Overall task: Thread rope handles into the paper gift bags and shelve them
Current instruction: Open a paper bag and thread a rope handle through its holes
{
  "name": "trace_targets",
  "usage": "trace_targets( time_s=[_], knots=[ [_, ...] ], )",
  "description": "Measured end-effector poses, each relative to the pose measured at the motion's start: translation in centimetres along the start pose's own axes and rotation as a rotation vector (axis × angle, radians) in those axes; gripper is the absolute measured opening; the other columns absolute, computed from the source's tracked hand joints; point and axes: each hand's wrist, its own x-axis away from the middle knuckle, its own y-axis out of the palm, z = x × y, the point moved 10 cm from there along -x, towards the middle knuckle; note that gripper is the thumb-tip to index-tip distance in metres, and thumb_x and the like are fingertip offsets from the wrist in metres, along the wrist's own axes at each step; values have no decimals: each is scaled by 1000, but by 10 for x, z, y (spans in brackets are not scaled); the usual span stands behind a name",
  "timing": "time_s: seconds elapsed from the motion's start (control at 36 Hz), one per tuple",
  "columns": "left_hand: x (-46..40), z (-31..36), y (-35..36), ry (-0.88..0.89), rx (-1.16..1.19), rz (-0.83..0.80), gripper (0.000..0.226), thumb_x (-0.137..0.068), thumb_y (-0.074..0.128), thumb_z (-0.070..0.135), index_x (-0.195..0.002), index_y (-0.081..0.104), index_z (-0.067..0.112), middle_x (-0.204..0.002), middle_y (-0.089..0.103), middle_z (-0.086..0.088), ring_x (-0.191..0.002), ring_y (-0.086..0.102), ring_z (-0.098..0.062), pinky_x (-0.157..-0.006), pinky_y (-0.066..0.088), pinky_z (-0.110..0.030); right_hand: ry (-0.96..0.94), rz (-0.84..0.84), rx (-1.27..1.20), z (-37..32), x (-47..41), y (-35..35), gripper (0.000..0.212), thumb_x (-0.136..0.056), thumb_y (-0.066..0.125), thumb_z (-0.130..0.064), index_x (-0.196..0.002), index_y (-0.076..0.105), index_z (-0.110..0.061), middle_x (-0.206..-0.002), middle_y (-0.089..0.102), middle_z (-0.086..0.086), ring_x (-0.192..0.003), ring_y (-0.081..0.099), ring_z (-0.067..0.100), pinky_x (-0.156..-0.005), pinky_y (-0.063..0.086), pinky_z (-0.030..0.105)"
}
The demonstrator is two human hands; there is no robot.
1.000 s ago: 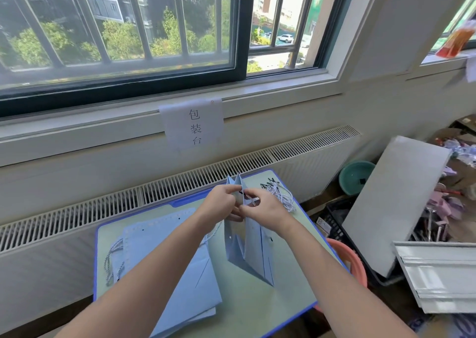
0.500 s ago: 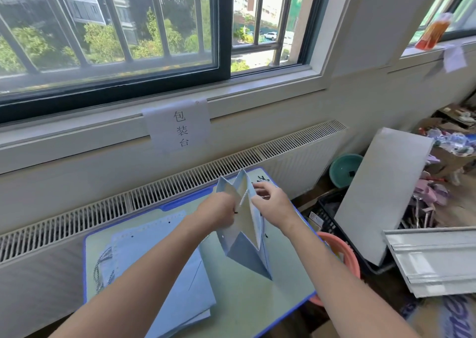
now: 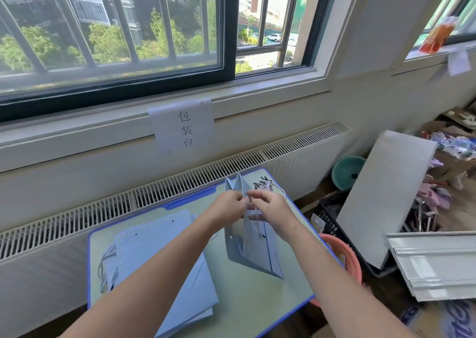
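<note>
At bag (image 3: 251,245) rim, left hand (image 3: 228,209) pinches paper, right hand (image 3: 270,210) pinches rope (image 3: 257,221); slack grip could let rope miss the hole.

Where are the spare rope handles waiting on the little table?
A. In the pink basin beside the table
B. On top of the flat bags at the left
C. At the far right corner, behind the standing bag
C: the loose pile of rope handles lies at the table's far right corner, just behind the upright paper gift bag.
</note>
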Motion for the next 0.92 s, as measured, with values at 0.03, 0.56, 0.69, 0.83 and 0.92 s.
trace_targets(
  time_s=[0.03,0.56,0.69,0.83,0.92],
  knots=[
    [1,-3,1,-14,57,4,23,-96,49,20,-86,61,3,-80,63,-10,-67,59,-20,-61,49,-31,5,0,-16,4,-1,0,26,-96,51,0,-118,62,-9,-105,65,9,-90,65,16,-67,56,27],
    [9,-46,-13,-195,442,99,28,-95,50,6,-124,51,9,-97,68,-14,-75,70,-22,-59,60,-30,55,28,593,44,3,-15,24,-97,56,-26,-81,67,-14,-58,51,-8,-52,42,9,-51,31,22],
    [10,-46,-9,-191,478,38,31,-87,55,-4,-115,54,10,-90,69,-14,-77,68,-25,-77,61,-40,19,15,180,25,7,3,12,-96,58,-11,-86,56,-6,-72,64,5,-56,56,11,-55,49,21],
    [10,-50,-11,-186,461,31,38,-87,55,-2,-123,57,10,-94,70,-16,-77,66,-25,-78,60,-42,-15,-23,117,15,12,16,4,-92,60,-7,-93,62,-4,-76,70,6,-64,66,15,-62,52,23],
    [10,-50,-11,-177,476,17,39,-88,54,-3,-125,58,10,-93,71,-16,-75,68,-25,-73,61,-38,-19,-46,166,15,12,21,6,-89,62,-6,-90,68,-7,-81,73,8,-70,71,14,-65,54,24]
  ],
)
